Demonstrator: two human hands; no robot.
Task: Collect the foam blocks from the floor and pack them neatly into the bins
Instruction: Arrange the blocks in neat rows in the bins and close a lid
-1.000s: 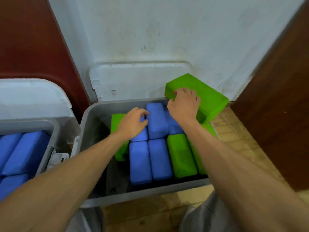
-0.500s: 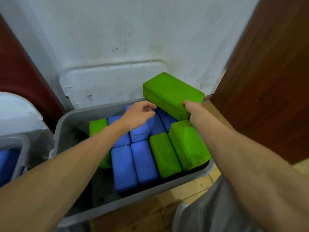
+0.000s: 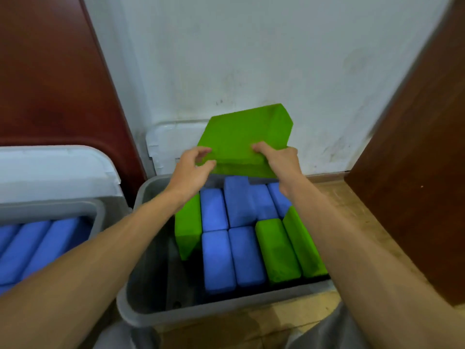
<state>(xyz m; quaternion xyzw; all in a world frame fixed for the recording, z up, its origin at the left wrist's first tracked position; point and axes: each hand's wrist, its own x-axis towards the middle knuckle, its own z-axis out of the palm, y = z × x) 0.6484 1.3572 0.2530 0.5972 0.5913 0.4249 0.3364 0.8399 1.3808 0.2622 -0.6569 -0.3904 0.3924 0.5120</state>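
Behind the grey bin (image 3: 221, 314) rises a scuffed white wall (image 3: 251, 59). A dark red panel (image 3: 50, 84) stands to the bin's left and a brown wooden panel (image 3: 415, 197) to its right. Just left of the grey bin is a second bin (image 3: 98, 212) with blue blocks lying in it. A white lid (image 3: 173, 144) leans against the wall behind the grey bin.

Above the grey bin's far edge I hold one green block (image 3: 246, 132), tilted up toward the wall. Inside the bin, blue blocks (image 3: 231, 255) fill the middle, two green blocks (image 3: 279, 250) lie along the right side, and another green one (image 3: 187, 227) stands at the left.

My right hand (image 3: 279, 159) grips the raised block's near right corner, thumb on top. My left hand (image 3: 191, 172) pinches its near left corner.
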